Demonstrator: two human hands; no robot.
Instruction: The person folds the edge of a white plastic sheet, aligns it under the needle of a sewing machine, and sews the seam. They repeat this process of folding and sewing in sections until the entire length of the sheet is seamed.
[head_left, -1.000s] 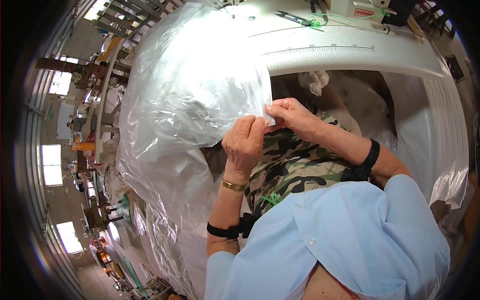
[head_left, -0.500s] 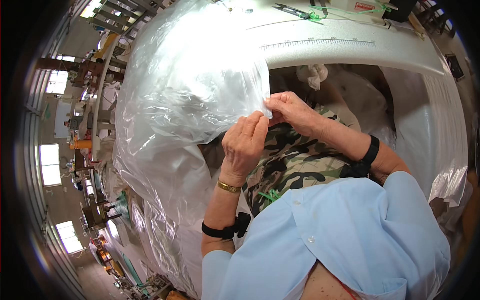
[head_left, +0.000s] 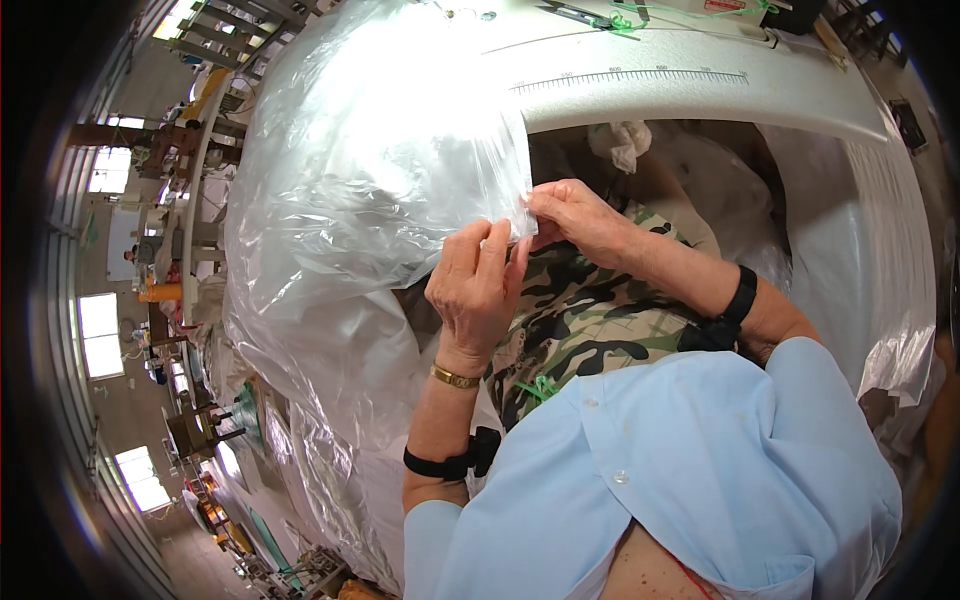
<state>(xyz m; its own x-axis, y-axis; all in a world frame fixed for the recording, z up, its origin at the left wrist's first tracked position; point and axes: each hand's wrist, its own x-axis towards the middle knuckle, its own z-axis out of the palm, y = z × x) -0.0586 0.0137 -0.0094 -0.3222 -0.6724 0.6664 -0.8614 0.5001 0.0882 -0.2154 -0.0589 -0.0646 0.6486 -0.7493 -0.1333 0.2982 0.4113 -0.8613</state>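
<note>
A large sheet of clear plastic film (head_left: 350, 220) drapes over the white table edge and hangs down on the left. Its near right corner is pinched by my right hand (head_left: 580, 215), thumb against fingers. My left hand (head_left: 472, 290) is just left of that corner, fingers bent and closed on the film's lower edge. The fingertips of both hands nearly meet there, above my camouflage-covered lap (head_left: 580, 330). What lies between the left fingertips is partly hidden.
The white table (head_left: 690, 105) with a printed ruler scale curves across the front. Small black thread snips (head_left: 580, 17) and green string (head_left: 628, 22) lie on it. A crumpled white wad (head_left: 625, 145) shows below its edge. More film (head_left: 850, 260) hangs at the right. Machines stand far left.
My left hand has shifted slightly left and its fingers have spread a little at the film's edge. The right hand keeps its pinch on the corner, and the film has moved slightly left.
</note>
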